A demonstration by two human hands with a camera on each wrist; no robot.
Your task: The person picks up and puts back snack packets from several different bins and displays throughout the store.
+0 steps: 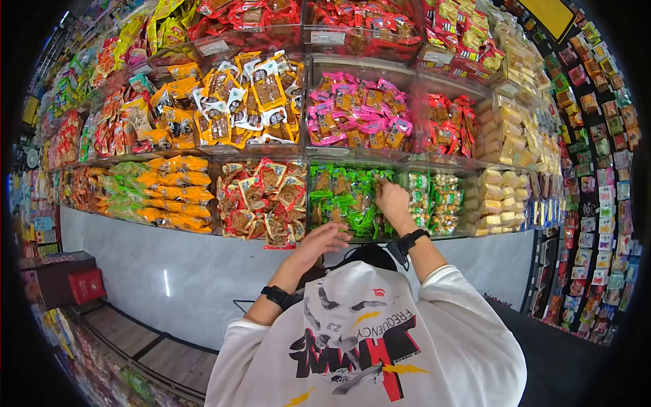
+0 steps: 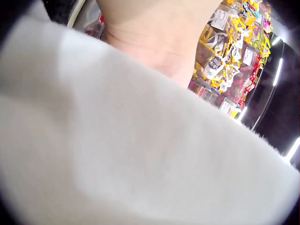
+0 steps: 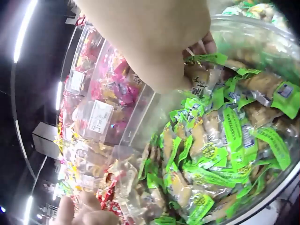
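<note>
My right hand (image 1: pixel 395 203) is in the clear bin of green-ended snack packets (image 1: pixel 332 197), at its right side. In the right wrist view its fingers (image 3: pixel 206 45) curl at a snack packet (image 3: pixel 199 77) with a clear middle and brown food inside, partly hidden behind the hand. More packets (image 3: pixel 201 145) lie heaped below it. At the bin's front edge, my left hand (image 1: pixel 317 243) hovers with fingers loosely extended and holds nothing. Its fingertips (image 3: pixel 89 216) show low in the right wrist view. A white sleeve (image 2: pixel 140 131) fills most of the left wrist view.
Left of the green packets is a bin of red-and-cream packets (image 1: pixel 261 197); pink packets (image 1: pixel 359 112) are above. White-and-green wrapped sweets (image 1: pixel 444 197) sit to the right. Clear dividers and a rim (image 3: pixel 281 187) surround the bin. A grey panel (image 1: pixel 169 271) lies below the shelf.
</note>
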